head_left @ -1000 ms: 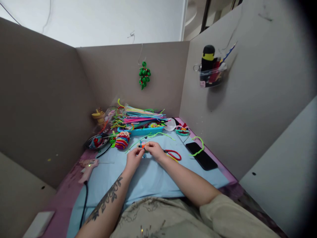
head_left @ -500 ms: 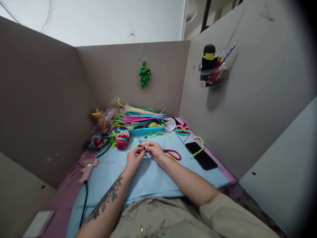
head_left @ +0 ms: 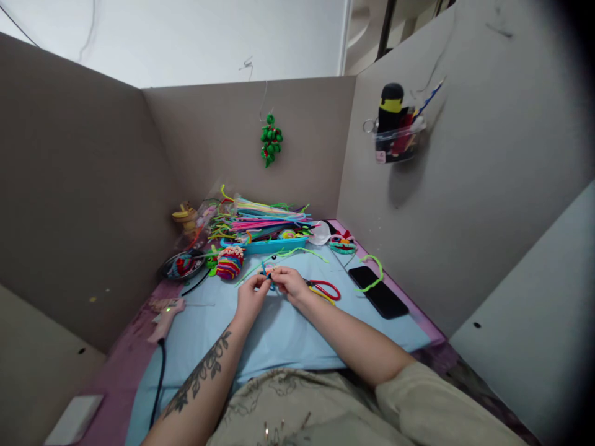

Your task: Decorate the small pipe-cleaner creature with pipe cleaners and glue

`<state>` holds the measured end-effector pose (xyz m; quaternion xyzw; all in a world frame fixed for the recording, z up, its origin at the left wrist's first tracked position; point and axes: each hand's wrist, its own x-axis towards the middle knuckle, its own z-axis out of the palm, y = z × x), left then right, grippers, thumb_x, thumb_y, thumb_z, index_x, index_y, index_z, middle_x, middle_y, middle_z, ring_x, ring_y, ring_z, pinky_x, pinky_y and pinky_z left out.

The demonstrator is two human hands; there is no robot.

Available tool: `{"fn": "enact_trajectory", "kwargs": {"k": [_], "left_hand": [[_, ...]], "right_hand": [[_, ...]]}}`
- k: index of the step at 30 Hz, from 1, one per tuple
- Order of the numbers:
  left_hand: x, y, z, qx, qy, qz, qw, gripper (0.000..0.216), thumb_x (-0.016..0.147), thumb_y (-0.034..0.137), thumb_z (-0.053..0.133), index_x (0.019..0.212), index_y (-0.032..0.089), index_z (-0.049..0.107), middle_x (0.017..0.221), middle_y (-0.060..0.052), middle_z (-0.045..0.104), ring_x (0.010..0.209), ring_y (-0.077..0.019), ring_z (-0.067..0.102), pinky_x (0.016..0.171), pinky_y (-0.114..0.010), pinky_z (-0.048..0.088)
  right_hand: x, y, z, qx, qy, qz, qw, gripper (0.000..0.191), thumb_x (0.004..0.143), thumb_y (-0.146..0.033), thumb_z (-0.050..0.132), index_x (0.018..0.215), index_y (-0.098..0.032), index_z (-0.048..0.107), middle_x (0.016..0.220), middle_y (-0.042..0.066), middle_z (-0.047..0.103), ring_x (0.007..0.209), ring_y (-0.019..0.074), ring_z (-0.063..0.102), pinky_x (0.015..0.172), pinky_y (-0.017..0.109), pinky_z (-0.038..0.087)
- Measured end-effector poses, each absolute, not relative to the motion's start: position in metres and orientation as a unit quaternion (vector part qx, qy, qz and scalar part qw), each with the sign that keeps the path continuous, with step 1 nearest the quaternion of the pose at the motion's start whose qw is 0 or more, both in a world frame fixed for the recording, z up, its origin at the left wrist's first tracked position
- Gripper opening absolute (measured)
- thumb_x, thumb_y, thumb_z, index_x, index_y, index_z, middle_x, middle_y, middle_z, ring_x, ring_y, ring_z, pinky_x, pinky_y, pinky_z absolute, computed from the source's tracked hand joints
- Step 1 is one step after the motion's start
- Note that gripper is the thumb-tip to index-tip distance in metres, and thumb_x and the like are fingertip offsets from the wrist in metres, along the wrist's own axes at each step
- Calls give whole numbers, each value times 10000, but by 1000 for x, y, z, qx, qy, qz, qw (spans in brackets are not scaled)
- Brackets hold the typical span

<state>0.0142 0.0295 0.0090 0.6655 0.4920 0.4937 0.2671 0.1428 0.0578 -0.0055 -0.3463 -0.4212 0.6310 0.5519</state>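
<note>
blue mat (head_left: 279,334): left hand (head_left: 251,296), right hand (head_left: 290,282) both pinch small pipe-cleaner piece (head_left: 268,271); scissors (head_left: 325,288) beside.

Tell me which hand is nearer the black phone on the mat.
Right. The right hand pinches the pipe-cleaner piece to the left of the phone, apart from it; the left hand pinches the same piece from farther left.

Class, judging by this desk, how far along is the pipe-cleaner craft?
Done: a striped wound ball lies beside the tray. In hand: left hand and right hand pinch a small blue-and-orange piece. Left: it looks unfinished; a pile of pipe cleaners sits unused.
</note>
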Motion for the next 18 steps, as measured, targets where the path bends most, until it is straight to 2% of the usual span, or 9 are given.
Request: {"fn": "enact_trajectory", "kwargs": {"k": [11,15,18], "left_hand": [[9,36,4,643,484,509,305,229,709,353,584,677,130,629,604,3,584,582,-113,513,573,-209,399],[7,36,7,625,481,507,347,243,703,369,593,676,128,607,548,22,532,510,-92,459,498,-194,348],[6,35,10,614,476,508,373,248,703,373,590,673,127,601,528,26,517,472,-81,431,462,-190,318]], "right_hand": [[141,54,-5,-362,-439,619,542,245,554,-349,699,542,-151,555,381,-61,401,340,47,294,348,206,145],[147,55,-1,-365,-460,638,498,274,585,-389,700,635,-139,601,412,-61,422,357,49,316,355,198,165],[154,58,3,-366,-506,600,500,324,642,-423,667,766,-124,655,487,-33,505,407,58,373,390,189,234]]}}
